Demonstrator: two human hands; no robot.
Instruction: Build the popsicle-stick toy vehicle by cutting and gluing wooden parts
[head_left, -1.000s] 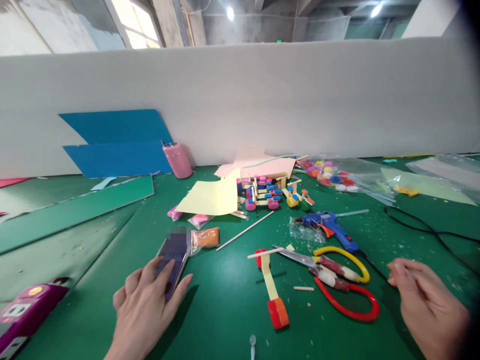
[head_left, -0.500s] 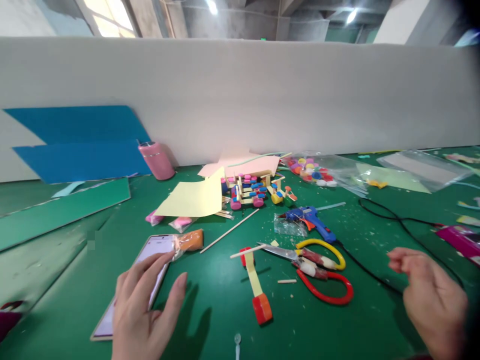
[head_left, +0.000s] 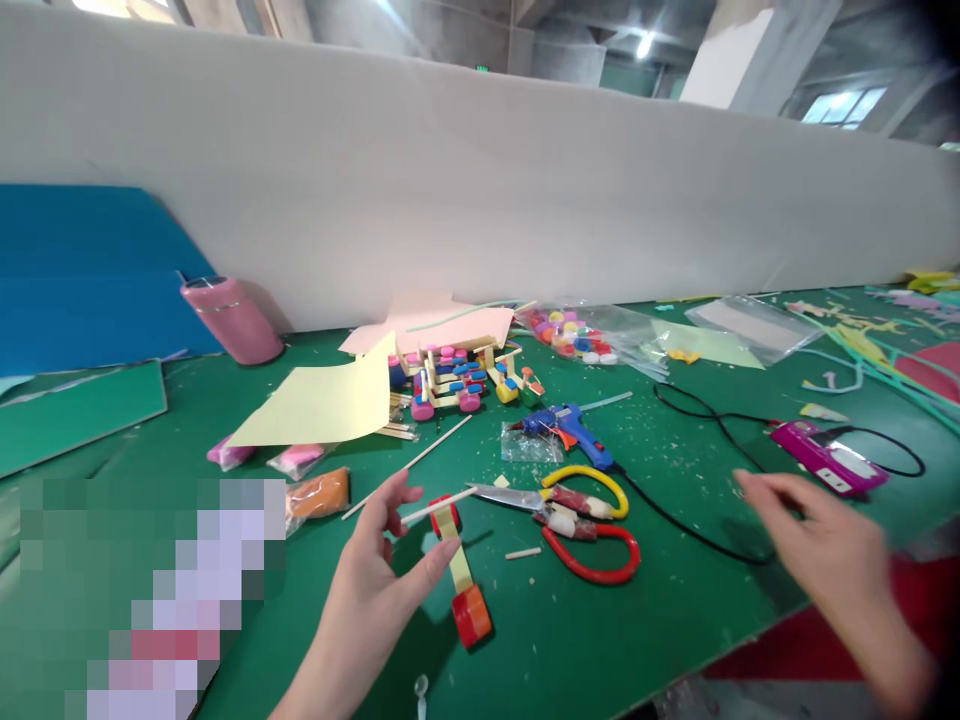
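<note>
My left hand is open, thumb and fingers apart, just left of a small craft piece: a pale flat stick with a red wheel-like part at its far end and a red-orange one at its near end. Across the far end lies a thin white stick, its left tip close to my fingers. On the right, my right hand hovers over the table with fingers pinched together. Whatever they hold, if anything, is hidden. Between the hands lie scissors with yellow and red handles.
Beyond the scissors lies a blue glue gun with a black cord. Several small craft cars, yellow paper and a bag of coloured caps are farther back. A pink cup stands left; a magenta device lies right.
My left hand has moved right, from over the phone to beside the craft piece. My right hand stays pinched, its wrist turned somewhat. The whole view has swung to the right.
</note>
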